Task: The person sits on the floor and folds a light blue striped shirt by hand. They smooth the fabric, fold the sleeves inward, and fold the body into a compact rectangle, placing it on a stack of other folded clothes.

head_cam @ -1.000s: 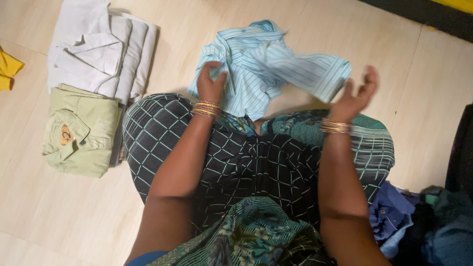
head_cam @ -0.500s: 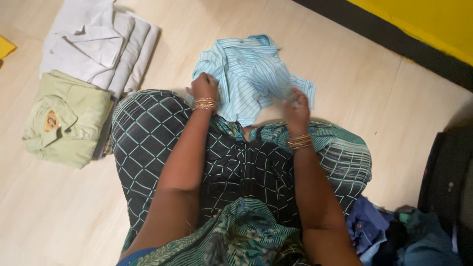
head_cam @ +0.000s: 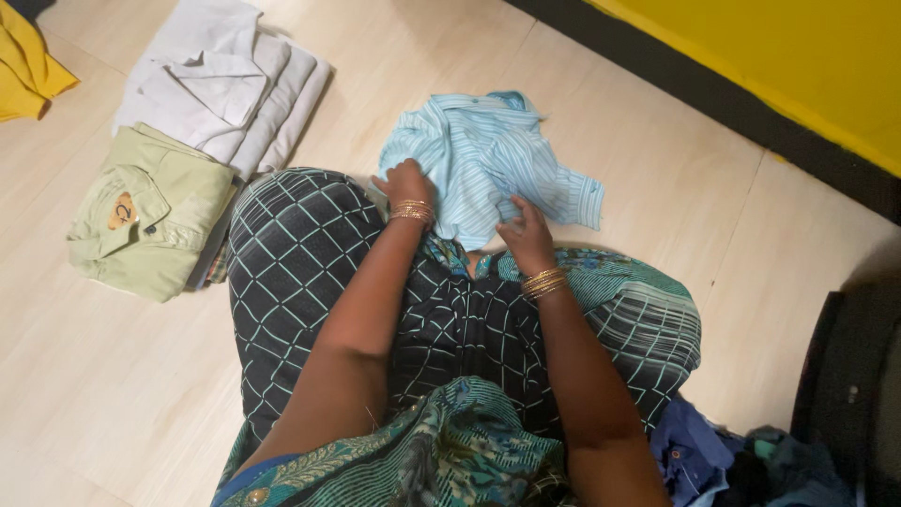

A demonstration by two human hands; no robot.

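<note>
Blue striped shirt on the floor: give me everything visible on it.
The light blue striped shirt looks like thin woven cloth with fine white stripes. It lies crumpled and partly bunched on the pale floor, just past the person's knees. A cuffed sleeve end sticks out to the right; a collar-like edge shows at the top. The left hand grips its left edge; the right hand presses on its lower middle.

The yellow cloth (head_cam: 28, 56) at the far left and the dark bag (head_cam: 849, 394) at the near right are both cut off by the edge. The left hand (head_cam: 405, 183) has its fingertips buried in the striped shirt (head_cam: 483, 155). The pile of blue clothes (head_cam: 732, 465) runs out of the bottom edge.
</note>
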